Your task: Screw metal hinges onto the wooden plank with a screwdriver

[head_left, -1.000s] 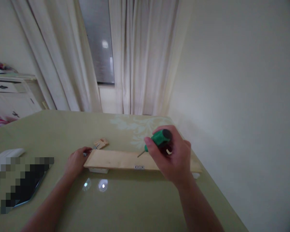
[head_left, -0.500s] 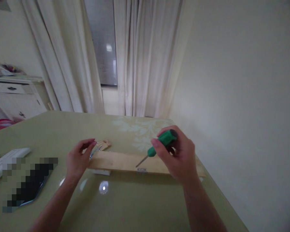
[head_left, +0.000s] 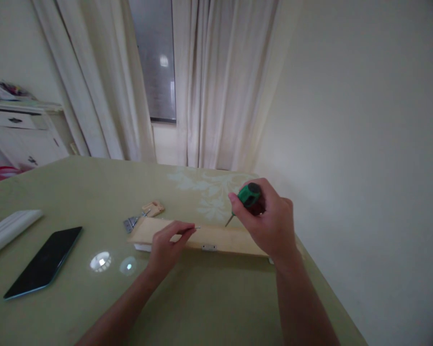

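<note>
My left hand (head_left: 169, 245) is over the wooden board (head_left: 223, 235), thumb and fingertips pinched on a small screw (head_left: 198, 228) that points right. In my right hand (head_left: 270, 216) is a screwdriver (head_left: 248, 194) with a green and black handle; its thin shaft slants down and left, the tip above the board. A small metal bracket (head_left: 209, 248) sits on the board's near edge, just right of my left hand. White pieces (head_left: 142, 247) show beneath the board. Metal hardware (head_left: 130, 224) lies at its left end, beside a small wooden piece (head_left: 153, 207).
A dark tablet or phone (head_left: 45, 262) lies on the green table (head_left: 202, 307) at left. Beyond it is a long white object (head_left: 12, 230). The wall (head_left: 375, 192) runs along the table's right side; curtains (head_left: 230, 86) hang behind.
My left hand has moved right from the hardware at the board's left end to over the board, with a screw now showing in its fingers. The screwdriver tip has shifted right and up.
</note>
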`<action>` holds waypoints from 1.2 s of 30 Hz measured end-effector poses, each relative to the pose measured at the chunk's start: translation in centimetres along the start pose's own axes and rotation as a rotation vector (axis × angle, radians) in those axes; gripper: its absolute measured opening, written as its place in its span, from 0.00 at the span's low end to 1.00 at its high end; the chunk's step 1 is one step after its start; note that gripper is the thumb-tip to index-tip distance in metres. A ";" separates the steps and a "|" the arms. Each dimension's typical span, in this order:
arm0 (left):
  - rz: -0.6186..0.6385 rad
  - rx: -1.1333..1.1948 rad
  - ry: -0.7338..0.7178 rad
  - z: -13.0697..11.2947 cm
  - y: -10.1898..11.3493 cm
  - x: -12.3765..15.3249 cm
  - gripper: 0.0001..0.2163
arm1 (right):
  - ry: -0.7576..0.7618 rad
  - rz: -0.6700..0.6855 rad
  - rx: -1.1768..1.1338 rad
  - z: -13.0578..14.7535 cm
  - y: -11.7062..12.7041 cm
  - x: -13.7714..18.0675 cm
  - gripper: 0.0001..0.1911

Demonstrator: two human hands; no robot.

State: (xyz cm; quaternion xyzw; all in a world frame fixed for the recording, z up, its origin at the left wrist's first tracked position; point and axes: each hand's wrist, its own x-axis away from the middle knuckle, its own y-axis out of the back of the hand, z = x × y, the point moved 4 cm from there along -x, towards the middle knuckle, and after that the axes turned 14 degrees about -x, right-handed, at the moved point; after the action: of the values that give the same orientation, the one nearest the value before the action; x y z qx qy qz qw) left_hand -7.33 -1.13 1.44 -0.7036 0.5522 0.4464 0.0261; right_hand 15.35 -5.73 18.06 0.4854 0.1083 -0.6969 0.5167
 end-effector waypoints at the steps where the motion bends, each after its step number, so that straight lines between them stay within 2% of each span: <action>1: -0.003 0.021 0.027 0.3 0.0 0.1 0.07 | 0.000 0.011 -0.009 0.1 -0.2 0.1 0.13; 8: 0.044 0.346 0.237 1.5 -0.8 0.0 0.11 | -0.008 0.042 -0.045 0.5 -0.2 0.3 0.14; 11: 0.096 0.383 0.267 1.7 -1.0 0.0 0.14 | -0.019 0.056 -0.060 0.6 -0.3 0.4 0.14; 14: 0.153 0.330 0.205 1.3 -1.1 -0.1 0.16 | -0.027 0.076 -0.058 0.7 -0.5 0.5 0.14; 18: 0.182 0.271 0.094 0.3 -1.2 0.0 0.09 | -0.036 0.075 -0.063 0.7 -0.5 0.4 0.15; 23: 0.260 0.272 0.054 -0.1 -1.7 0.6 0.07 | -0.035 0.099 -0.054 0.6 -0.6 0.5 0.15; 32: 0.286 -0.058 -0.122 -0.3 -1.5 0.7 0.05 | -0.006 0.115 -0.047 0.6 -0.5 0.5 0.14; 36: 0.302 -0.195 -0.288 -0.5 -1.7 1.1 0.08 | -0.024 0.133 -0.048 0.6 -0.6 0.4 0.13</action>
State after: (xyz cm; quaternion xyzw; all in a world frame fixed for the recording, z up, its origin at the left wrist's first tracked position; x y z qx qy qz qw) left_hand -5.70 -1.58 0.27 -0.5412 0.5961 0.5923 -0.0304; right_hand 14.56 -6.09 17.90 0.4706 0.0864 -0.6640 0.5746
